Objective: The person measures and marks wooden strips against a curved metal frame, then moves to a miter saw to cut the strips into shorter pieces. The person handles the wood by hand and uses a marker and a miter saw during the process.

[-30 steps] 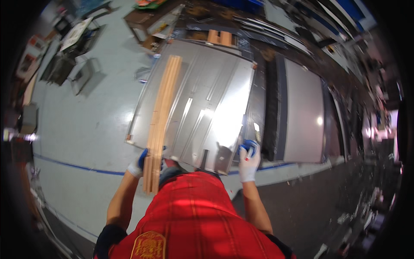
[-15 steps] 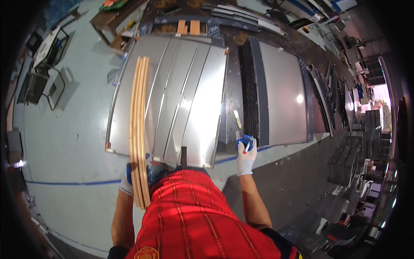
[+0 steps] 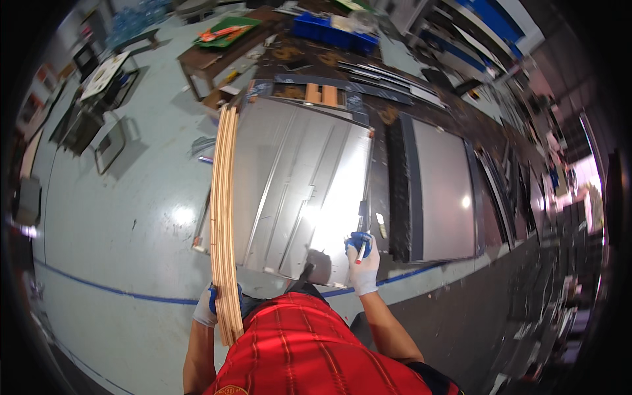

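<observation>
Gloved left hand (image 3: 209, 304) closed on the near end of a long wooden strip (image 3: 224, 217); right hand (image 3: 362, 263) closed around a red-tipped marker (image 3: 361, 251).

Strip runs along the left edge of the ribbed metal sheet (image 3: 296, 191) lying on the floor (image 3: 131, 217); marker tip sits at the sheet's right edge.

I see L hand (image 3: 209, 304) gripping wood strips (image 3: 225, 224) along metal sheet (image 3: 299, 191) at its 9 o'clock edge. R hand (image 3: 362, 263) w/ a pen (image 3: 361, 253) at sheet's 5 o'clock corner. Dark panel (image 3: 438, 191) at 3 o'clock.
</observation>
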